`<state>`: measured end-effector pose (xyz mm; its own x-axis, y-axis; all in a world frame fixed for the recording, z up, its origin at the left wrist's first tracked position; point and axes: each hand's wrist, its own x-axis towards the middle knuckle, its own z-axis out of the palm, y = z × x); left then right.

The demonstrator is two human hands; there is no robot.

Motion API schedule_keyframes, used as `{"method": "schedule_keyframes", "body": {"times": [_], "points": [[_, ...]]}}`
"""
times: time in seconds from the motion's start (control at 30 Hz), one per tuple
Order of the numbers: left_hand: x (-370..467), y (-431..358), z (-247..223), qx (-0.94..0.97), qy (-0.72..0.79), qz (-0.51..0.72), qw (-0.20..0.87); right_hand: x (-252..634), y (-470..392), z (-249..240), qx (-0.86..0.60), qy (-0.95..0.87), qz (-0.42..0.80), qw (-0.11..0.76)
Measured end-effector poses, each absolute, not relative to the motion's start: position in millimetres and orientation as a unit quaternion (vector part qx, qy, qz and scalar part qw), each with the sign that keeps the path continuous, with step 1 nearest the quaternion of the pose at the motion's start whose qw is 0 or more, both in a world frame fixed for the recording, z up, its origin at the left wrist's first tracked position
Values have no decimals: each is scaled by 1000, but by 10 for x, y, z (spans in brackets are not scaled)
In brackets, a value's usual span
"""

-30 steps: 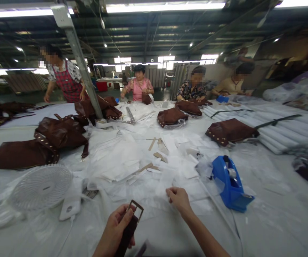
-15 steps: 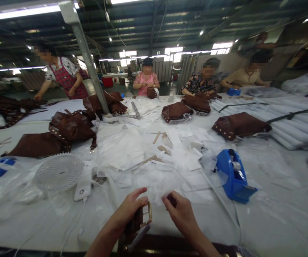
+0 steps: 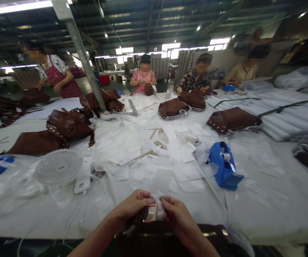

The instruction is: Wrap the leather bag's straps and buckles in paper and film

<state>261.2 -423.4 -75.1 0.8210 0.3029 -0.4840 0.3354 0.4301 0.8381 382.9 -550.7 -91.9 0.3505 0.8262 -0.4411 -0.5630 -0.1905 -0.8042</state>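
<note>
My left hand (image 3: 136,203) is closed around a dark brown strap with a gold-coloured buckle (image 3: 155,213), just above the table's near edge. Close beside it, the fingers of my right hand (image 3: 176,212) are pinched on a thin whitish sheet (image 3: 162,180), which stands up between the two hands. Whether it is paper or plastic I cannot tell, and my left fingertips may touch it too. Below both hands lies a dark brown leather bag (image 3: 154,239) with a gold-coloured zip, partly covered by my wrists.
A blue tape dispenser (image 3: 225,167) stands to the right, a white fan (image 3: 59,167) with a cable to the left. Loose white sheets (image 3: 122,142) cover the middle. Brown bags (image 3: 232,119) lie around, a metal post (image 3: 86,64) rises at left, and several people work across the table.
My hands have come together near the buckle. The whitish sheet now stands between them, and my left fingers have closed in. The view has shifted slightly, showing more of the bag.
</note>
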Motion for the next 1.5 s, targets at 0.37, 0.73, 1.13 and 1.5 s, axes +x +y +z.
{"method": "schedule_keyframes", "body": {"times": [0.37,0.73,1.13,1.5], "points": [[2665,-4322,-714,580,331,6,744,3829,-5460,-982,-582,-154,489,631],[2700,-4374,-914,637,314,67,700,3660,-5358,-948,-507,-58,538,671],[2534,-4165,-686,642,318,34,697,3912,-5367,-979,-489,93,489,716],[2331,-3843,-631,556,320,3,767,3968,-5365,-994,-430,135,530,718]]}}
